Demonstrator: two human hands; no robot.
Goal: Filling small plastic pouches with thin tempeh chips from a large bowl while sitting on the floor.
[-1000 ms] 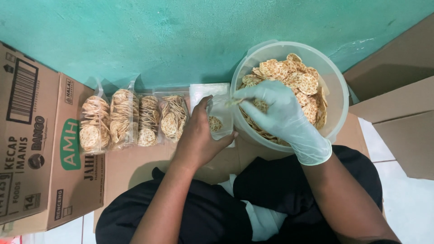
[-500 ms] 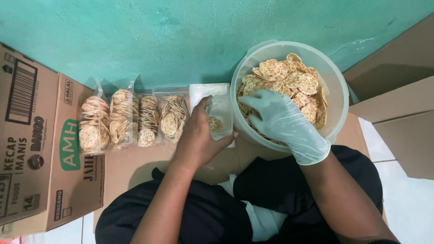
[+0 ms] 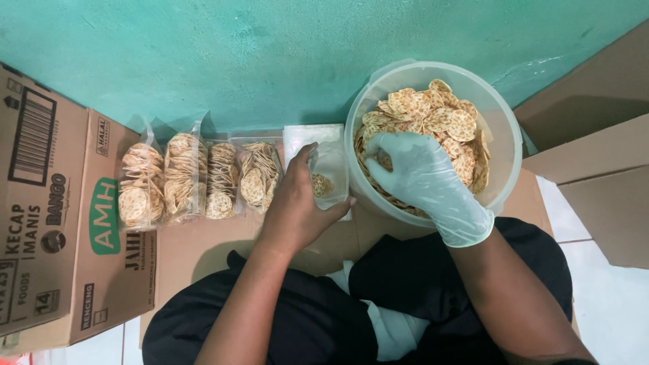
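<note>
My bare left hand (image 3: 295, 206) holds a small clear plastic bag (image 3: 329, 172) upright, with a few round crackers at its bottom. Just right of it stands a big translucent plastic tub (image 3: 503, 135) piled with round speckled crackers (image 3: 433, 115). My right hand (image 3: 419, 176), in a pale green glove, reaches down into the tub with its fingers curled among the crackers at the left side.
Several filled cracker bags (image 3: 196, 179) stand in a row against the teal wall (image 3: 270, 54). A stack of empty plastic bags (image 3: 307, 138) lies behind my left hand. Printed cardboard boxes (image 3: 54, 216) stand at left, plain cardboard (image 3: 595, 149) at right.
My gloved right hand moved from the mouth of the small bag back down into the tub. The left hand kept holding the bag in place.
</note>
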